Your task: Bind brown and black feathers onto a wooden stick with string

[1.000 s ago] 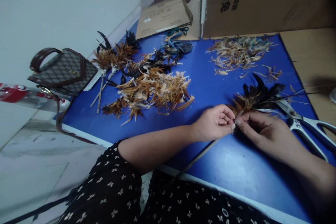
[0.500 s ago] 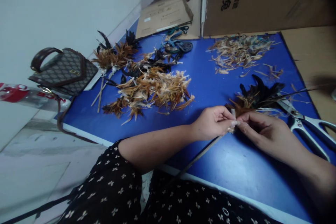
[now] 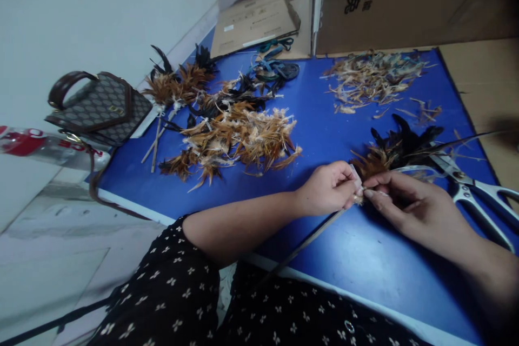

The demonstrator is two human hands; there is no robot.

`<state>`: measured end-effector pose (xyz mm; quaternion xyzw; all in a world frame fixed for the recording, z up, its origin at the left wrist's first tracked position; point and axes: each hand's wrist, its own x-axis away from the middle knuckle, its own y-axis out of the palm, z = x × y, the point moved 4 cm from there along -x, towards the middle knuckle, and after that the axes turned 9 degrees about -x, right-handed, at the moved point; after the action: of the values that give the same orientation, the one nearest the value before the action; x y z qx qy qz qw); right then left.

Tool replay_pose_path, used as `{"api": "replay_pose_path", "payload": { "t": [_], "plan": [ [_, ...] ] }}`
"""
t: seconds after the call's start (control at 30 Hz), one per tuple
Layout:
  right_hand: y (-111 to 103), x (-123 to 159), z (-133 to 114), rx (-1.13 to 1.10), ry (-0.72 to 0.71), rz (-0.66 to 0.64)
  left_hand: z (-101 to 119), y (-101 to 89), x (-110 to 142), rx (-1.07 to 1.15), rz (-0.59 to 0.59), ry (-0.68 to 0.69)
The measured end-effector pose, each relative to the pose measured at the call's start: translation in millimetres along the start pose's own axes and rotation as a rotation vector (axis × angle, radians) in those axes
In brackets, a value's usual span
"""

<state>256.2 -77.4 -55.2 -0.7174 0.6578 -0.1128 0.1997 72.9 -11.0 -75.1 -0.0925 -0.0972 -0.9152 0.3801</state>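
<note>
A thin stick runs from my lap up to a bunch of brown and black feathers lying on the blue table. My left hand is closed around the top of the stick, just below the feathers. My right hand pinches the feather base and a strip of clear tape that loops off to the right. The fingertips of both hands meet at the binding point.
Large steel scissors lie right of my right hand. A pile of loose brown feathers and finished feather sticks sit at the left. Feather scraps lie at the back. A handbag, cardboard boxes.
The hands stayed together at the feather base; the fingers shifted slightly as the tape moved round the stick. The view drifted a little.
</note>
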Motion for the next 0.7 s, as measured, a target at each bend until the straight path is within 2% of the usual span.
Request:
{"api": "replay_pose_path", "payload": {
  "t": [0.07, 0.23, 0.33, 0.53, 0.7],
  "plan": [
    [0, 0, -3, 0.043, -0.098, 0.005, 1, 0.1, 0, 0.003, 0.003, -0.004],
    [0, 0, -15, 0.187, -0.456, -0.016, 0, -0.8, -1, 0.048, 0.051, -0.049],
    [1, 2, -18, 0.324, -0.578, -0.05, 1, -1.1, 0, 0.059, 0.073, -0.082],
    [6, 5, -22, 0.525, -0.648, -0.054, 1, -1.4, 1, 0.028, 0.1, -0.142],
    [9, 3, -20, 0.445, -0.582, -0.055, -1, -2.5, 3, -0.007, 0.158, -0.145]
  ]
}}
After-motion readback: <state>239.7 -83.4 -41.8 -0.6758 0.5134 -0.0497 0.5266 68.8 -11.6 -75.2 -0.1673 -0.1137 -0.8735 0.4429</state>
